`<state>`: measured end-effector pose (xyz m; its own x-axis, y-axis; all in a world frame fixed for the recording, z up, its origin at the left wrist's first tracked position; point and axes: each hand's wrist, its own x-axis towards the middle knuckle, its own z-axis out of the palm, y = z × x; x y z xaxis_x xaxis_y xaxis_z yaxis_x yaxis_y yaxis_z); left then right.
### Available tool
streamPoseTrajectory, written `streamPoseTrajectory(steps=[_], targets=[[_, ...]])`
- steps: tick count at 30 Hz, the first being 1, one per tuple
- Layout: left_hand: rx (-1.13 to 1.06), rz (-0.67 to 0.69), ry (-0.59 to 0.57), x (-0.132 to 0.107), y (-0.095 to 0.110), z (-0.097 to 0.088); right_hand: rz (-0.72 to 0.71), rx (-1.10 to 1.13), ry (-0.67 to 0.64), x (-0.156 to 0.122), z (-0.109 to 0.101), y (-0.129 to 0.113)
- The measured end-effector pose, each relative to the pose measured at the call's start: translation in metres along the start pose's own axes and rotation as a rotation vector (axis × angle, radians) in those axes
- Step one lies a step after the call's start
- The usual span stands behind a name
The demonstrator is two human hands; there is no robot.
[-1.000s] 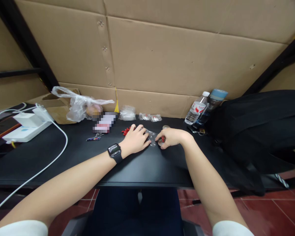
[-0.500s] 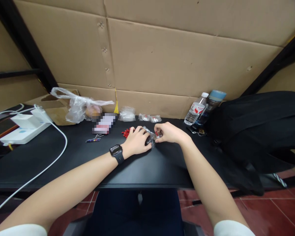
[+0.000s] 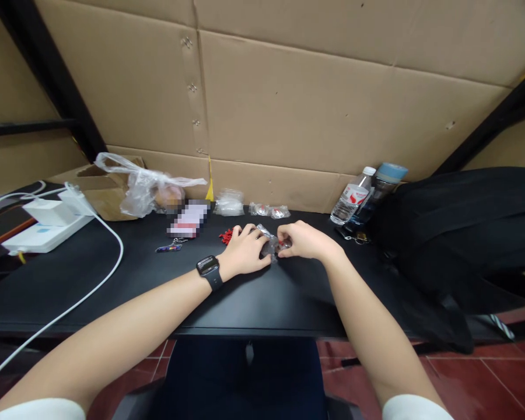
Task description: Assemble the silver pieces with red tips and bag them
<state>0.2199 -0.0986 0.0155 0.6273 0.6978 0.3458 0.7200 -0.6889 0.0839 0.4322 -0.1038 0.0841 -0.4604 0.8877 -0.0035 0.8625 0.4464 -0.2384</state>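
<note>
My left hand [image 3: 245, 251] lies over a clear plastic bag [image 3: 268, 248], its fingers bent and spread and its thumb at the bag's near edge. The bag sits between thumb and forefinger. At the bag's right end my right hand [image 3: 304, 239] is closed in a pinch. A small red piece [image 3: 282, 242] shows at its fingertips beside the crinkled plastic; its exact shape is too small to tell. Left of my left fingers is a pile of small red pieces [image 3: 226, 235], partly hidden by the hand.
Behind my hands lie a stack of clear bags [image 3: 228, 203] and small filled packets [image 3: 269, 210]. A water bottle [image 3: 353, 196], a blue-lidded bottle [image 3: 387, 175] and a black backpack [image 3: 459, 233] stand right. Left are a knotted plastic bag [image 3: 137, 192], a keychain [image 3: 169, 248] and a power strip [image 3: 48, 233].
The view has shifted slightly, so everything sits a little to the right. Both hands stay at the bag, and my right fingers still pinch at its right end.
</note>
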Motion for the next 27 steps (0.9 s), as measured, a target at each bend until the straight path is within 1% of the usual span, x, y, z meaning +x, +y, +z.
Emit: streamPoseTrajectory(steps=[4,7,11,16,19,23,27], targets=[[-0.017,0.005,-0.004,0.000,-0.003,-0.002,0.039,0.015,-0.059,0.003,0.002,0.010],[-0.032,0.005,-0.015,0.000,-0.003,-0.002,0.025,0.046,-0.067,0.005,0.003,0.010],[-0.046,0.001,-0.024,0.001,-0.004,-0.003,0.012,0.042,-0.040,0.006,0.003,0.004],[-0.059,-0.005,-0.025,0.001,-0.004,-0.003,-0.024,0.058,0.052,0.001,-0.003,-0.001],[-0.066,0.001,-0.030,0.001,-0.004,-0.003,-0.014,0.072,0.017,0.001,-0.003,-0.003],[-0.071,0.002,-0.036,0.002,-0.004,-0.003,0.047,0.041,-0.050,0.004,0.004,0.000],[-0.061,0.020,-0.025,0.003,-0.006,-0.001,0.031,0.056,-0.033,0.007,0.008,0.004]])
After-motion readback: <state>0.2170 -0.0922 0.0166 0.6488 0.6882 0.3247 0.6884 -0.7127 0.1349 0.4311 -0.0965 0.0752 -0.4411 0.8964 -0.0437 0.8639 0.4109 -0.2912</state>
